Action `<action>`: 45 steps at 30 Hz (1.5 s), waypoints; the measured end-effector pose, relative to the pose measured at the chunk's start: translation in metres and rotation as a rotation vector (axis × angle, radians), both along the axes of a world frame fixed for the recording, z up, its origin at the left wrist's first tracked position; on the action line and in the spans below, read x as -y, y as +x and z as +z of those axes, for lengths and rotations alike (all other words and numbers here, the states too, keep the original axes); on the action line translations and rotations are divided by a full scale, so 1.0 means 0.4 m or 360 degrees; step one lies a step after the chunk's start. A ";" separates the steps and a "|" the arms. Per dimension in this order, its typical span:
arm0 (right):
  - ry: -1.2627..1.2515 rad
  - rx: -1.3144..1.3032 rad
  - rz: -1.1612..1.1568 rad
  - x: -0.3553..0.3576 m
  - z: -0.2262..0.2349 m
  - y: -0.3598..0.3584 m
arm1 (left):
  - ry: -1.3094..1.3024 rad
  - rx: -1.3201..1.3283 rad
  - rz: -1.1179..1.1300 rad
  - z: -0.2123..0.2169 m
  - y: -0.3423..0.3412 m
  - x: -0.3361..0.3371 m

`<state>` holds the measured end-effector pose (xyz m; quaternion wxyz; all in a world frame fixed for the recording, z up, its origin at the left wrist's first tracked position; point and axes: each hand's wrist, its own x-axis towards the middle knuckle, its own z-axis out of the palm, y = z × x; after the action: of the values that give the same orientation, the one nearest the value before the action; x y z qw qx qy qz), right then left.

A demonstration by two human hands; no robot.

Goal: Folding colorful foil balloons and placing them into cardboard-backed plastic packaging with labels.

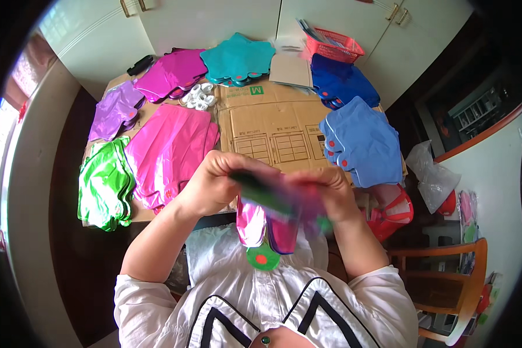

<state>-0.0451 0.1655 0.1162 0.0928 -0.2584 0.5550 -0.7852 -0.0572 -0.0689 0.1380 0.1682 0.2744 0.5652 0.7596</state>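
Observation:
My left hand (pixel 216 181) and my right hand (pixel 332 190) are raised over the table's near edge, close to my chest. Between them is a bundle of coloured flat pieces (pixel 251 221), pinched at both sides. Motion blurs its upper part, a mix of dark, green and purple. Below hang shiny pink lobes with dark blue edging. A green disc with a red dot (pixel 261 259) dangles at the lowest point. Closest to my left hand lies a stack of shiny pink sheets (pixel 171 145). To my right rests a stack of light blue sheets (pixel 363 142).
Around the cardboard-covered table (pixel 261 119) lie stacks of green (pixel 104 185), purple (pixel 115 110), magenta (pixel 171 74), teal (pixel 239 58) and dark blue sheets (pixel 343 80). White curled pieces (pixel 199 97) sit near a red basket (pixel 334 47). A wooden chair (pixel 446 281) stands at right.

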 end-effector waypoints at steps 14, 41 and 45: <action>0.0696 -0.0259 0.0032 -0.041 0.075 -0.057 | -0.0018 0.0878 -0.0374 -0.048 0.016 -0.012; 0.0584 0.0647 0.0308 -0.043 -0.056 -0.048 | -0.0606 0.0594 0.0202 -0.086 0.020 0.005; 0.0455 0.0694 0.0324 -0.040 -0.049 -0.044 | -0.0501 0.0620 0.0237 -0.078 0.027 0.002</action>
<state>-0.0628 0.1815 0.0968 0.3241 -0.1220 0.5982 -0.7226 -0.0466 -0.0697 0.1067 0.2583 0.0509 0.6520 0.7110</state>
